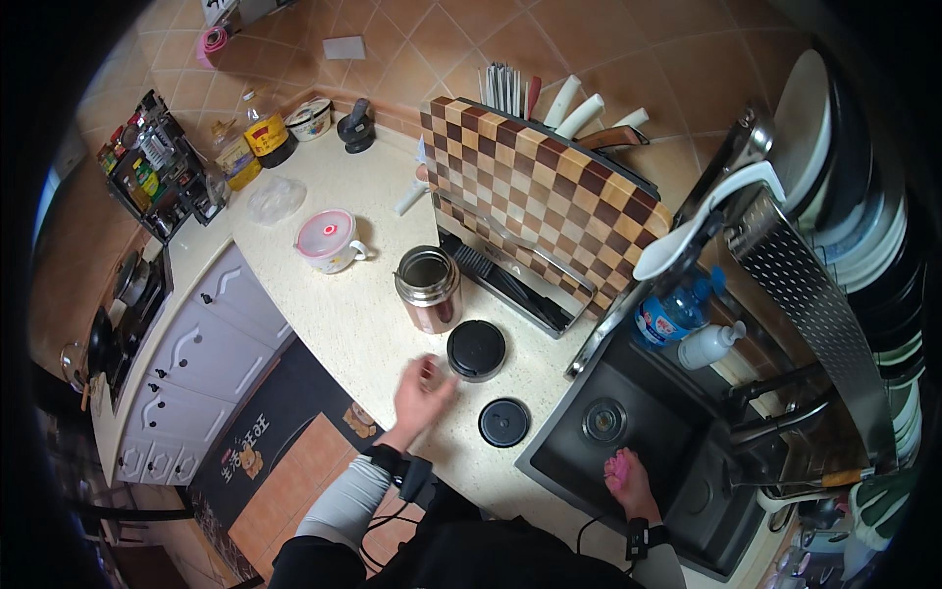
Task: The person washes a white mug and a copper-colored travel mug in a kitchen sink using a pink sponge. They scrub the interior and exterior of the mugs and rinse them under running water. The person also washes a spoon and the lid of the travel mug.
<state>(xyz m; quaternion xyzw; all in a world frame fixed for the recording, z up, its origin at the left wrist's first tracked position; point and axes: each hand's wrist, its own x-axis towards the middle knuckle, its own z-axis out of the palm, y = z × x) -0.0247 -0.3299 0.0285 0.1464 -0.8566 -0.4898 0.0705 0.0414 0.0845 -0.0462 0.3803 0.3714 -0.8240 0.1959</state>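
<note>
My left hand [425, 394] is over the pale speckled countertop, its fingers curled and apart with nothing seen between them. Just beyond its fingertips lies a black round lid [476, 349] with a clear or metal lower rim. An open stainless steel food jar [428, 289] stands upright behind that lid. A smaller flat black lid [504, 422] lies near the sink's edge. My right hand [628, 475] is above the dark sink [567, 464], closed around something pink and soft, perhaps a cloth or sponge. A lidded white mug [328, 241] with a pink rim stands further left.
A checkered wooden cutting board [541, 191] stands in a rack with knives behind it. A blue-labelled detergent bottle [666, 316] and white pump bottle [710, 346] stand behind the sink. A plastic bag [277, 200], oil bottles [266, 136] and a stone mortar [358, 131] are at the back left.
</note>
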